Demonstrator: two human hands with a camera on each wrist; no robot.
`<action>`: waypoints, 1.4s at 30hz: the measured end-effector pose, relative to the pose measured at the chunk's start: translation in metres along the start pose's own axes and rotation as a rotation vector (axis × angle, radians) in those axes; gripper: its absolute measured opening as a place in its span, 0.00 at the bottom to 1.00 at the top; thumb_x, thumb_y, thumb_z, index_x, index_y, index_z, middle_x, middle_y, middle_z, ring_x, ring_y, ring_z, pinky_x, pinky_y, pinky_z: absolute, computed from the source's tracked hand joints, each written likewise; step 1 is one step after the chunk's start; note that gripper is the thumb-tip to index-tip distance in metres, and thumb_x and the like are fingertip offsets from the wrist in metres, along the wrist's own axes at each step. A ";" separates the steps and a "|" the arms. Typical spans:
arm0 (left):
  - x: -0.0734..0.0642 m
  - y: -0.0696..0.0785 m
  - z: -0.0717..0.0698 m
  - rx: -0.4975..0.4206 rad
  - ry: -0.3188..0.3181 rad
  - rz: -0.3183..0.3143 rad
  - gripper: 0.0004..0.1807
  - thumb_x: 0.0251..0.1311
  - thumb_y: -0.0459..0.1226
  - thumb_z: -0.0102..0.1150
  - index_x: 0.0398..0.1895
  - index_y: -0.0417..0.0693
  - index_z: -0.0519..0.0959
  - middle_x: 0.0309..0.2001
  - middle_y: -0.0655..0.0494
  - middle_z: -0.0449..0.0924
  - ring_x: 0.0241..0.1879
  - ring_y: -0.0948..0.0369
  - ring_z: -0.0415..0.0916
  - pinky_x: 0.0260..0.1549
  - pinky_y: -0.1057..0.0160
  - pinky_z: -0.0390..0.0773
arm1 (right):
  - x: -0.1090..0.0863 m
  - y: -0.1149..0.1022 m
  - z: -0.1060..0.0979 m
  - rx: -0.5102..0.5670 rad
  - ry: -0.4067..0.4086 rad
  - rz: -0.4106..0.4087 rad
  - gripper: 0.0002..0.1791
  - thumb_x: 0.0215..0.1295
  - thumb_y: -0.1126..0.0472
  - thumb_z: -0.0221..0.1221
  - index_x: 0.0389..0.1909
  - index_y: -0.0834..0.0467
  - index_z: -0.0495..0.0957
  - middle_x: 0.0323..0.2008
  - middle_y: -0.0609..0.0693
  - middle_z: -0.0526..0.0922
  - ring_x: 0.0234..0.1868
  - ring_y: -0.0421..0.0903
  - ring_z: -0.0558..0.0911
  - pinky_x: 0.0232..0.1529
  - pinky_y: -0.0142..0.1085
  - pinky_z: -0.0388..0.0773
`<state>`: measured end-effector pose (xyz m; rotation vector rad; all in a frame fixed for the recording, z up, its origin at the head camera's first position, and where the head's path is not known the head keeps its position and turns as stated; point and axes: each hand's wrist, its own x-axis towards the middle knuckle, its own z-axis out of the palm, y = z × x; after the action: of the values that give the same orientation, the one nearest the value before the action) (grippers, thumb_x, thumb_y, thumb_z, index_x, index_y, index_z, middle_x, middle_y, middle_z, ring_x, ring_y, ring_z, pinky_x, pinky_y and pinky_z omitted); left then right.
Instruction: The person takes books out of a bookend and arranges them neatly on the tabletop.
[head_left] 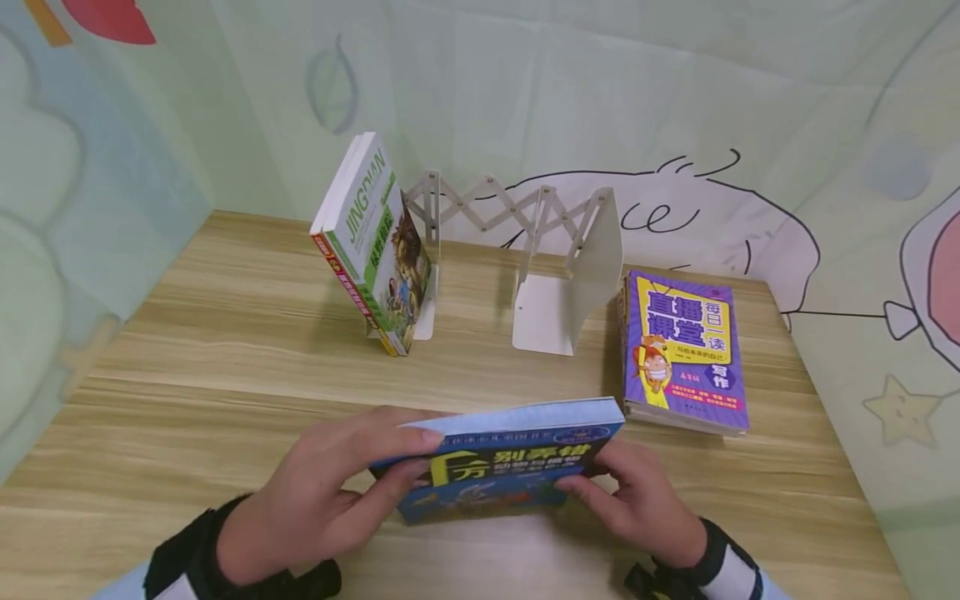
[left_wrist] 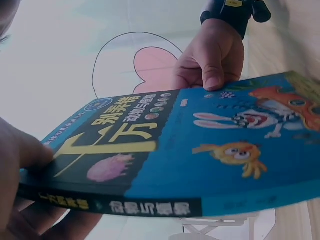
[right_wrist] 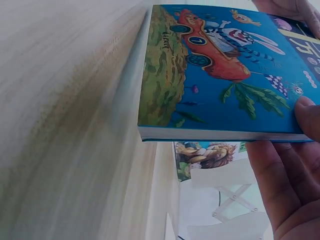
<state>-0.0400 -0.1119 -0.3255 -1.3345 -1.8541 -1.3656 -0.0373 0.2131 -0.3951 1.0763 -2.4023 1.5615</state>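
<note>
A blue children's picture book (head_left: pixel 498 487) is held between both hands near the front of the table. Its cover, with a rabbit in a red carrot-shaped car (right_wrist: pixel 220 50), faces the person, and its white page edges are turned up. My left hand (head_left: pixel 322 483) grips the book's upper left corner, thumb on the cover and fingers behind. At the opposite edge my right hand (head_left: pixel 637 500) pinches it, thumb (right_wrist: pixel 309 117) on the front and fingers underneath. In the right wrist view the book's bottom edge is close over the wooden table (right_wrist: pixel 75 150).
A white expandable bookend rack (head_left: pixel 543 312) stands at the back, with lattice arms between its plates. Two books (head_left: pixel 382 250), one with a green and white cover, lean at its left end. A stack of books (head_left: pixel 682 350), purple cover on top, lies at right. A printed curtain (head_left: pixel 480 92) hangs behind.
</note>
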 end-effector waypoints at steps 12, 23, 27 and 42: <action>0.002 0.002 -0.008 0.307 -0.060 -0.455 0.32 0.64 0.34 0.62 0.71 0.48 0.67 0.72 0.48 0.63 0.69 0.51 0.65 0.63 0.54 0.73 | -0.006 0.003 0.001 0.119 0.058 0.191 0.20 0.62 0.76 0.63 0.55 0.61 0.80 0.46 0.58 0.87 0.41 0.42 0.88 0.34 0.39 0.87; -0.001 -0.007 -0.008 0.393 -0.112 -0.559 0.35 0.60 0.33 0.64 0.72 0.52 0.67 0.74 0.50 0.61 0.72 0.49 0.60 0.62 0.38 0.71 | -0.003 0.017 -0.005 0.238 0.024 0.526 0.20 0.70 0.65 0.60 0.59 0.68 0.76 0.44 0.62 0.87 0.39 0.44 0.88 0.38 0.40 0.87; -0.003 -0.009 -0.007 0.390 -0.118 -0.561 0.36 0.61 0.34 0.63 0.73 0.55 0.66 0.74 0.50 0.62 0.72 0.50 0.61 0.63 0.38 0.69 | 0.001 0.022 -0.006 0.287 -0.023 0.647 0.22 0.72 0.60 0.59 0.61 0.68 0.74 0.46 0.63 0.86 0.39 0.46 0.88 0.40 0.41 0.87; -0.007 -0.013 -0.005 0.396 -0.141 -0.597 0.34 0.62 0.36 0.63 0.73 0.56 0.66 0.74 0.52 0.63 0.72 0.50 0.61 0.64 0.39 0.69 | 0.005 0.035 0.002 0.376 -0.147 0.866 0.26 0.71 0.57 0.60 0.62 0.70 0.73 0.45 0.58 0.87 0.38 0.48 0.86 0.37 0.38 0.86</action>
<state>-0.0498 -0.1203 -0.3353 -0.7169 -2.5862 -1.0797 -0.0616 0.2168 -0.4209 0.1115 -2.9516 2.2973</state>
